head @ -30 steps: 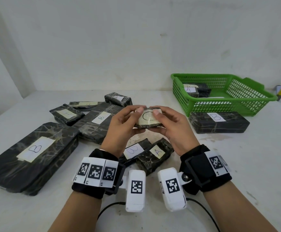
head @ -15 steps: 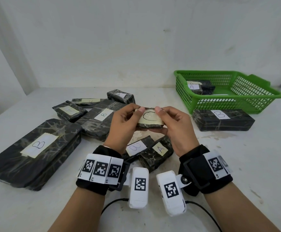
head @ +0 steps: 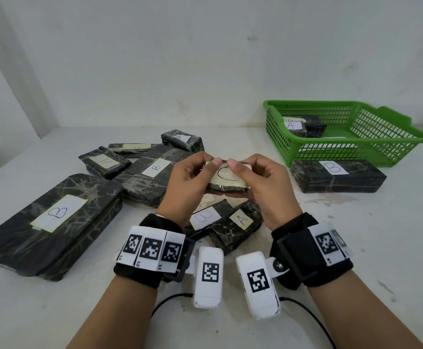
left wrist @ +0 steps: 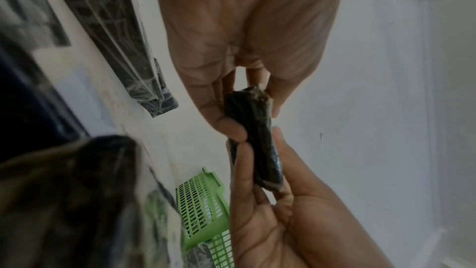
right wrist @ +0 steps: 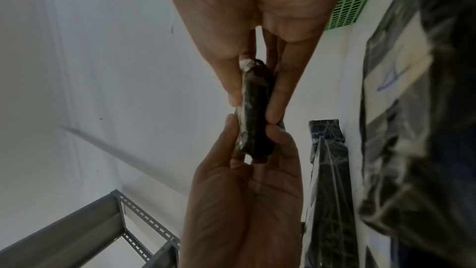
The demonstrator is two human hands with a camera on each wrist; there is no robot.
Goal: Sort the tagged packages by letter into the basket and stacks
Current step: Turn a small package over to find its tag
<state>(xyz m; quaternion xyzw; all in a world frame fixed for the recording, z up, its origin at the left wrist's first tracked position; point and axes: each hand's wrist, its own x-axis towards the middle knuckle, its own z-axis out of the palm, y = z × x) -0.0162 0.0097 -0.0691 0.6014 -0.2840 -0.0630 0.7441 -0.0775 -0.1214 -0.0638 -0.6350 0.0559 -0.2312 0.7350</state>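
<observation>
A small black wrapped package tagged C [head: 226, 178] hangs above the table's middle, held at both ends. My left hand [head: 195, 177] pinches its left end and my right hand [head: 255, 177] its right end, thumbs on the far top edge. In the left wrist view the C package [left wrist: 251, 140] shows edge-on between the fingers, and in the right wrist view the C package [right wrist: 253, 113] does too. The green basket [head: 356, 152] stands at the back right with an A package [head: 303, 125] inside. A long B package [head: 336, 176] lies in front of it.
Under my hands lie a small B package [head: 205, 217] and an A package [head: 240, 225]. On the left are a large B package [head: 49, 222], a medium B package [head: 152, 177], an A package [head: 104, 162] and two smaller ones behind. The wall runs behind the table.
Both hands keep hold of the C package. Its tag has tilted a little more toward me and both thumbs have slid up to its far edge.
</observation>
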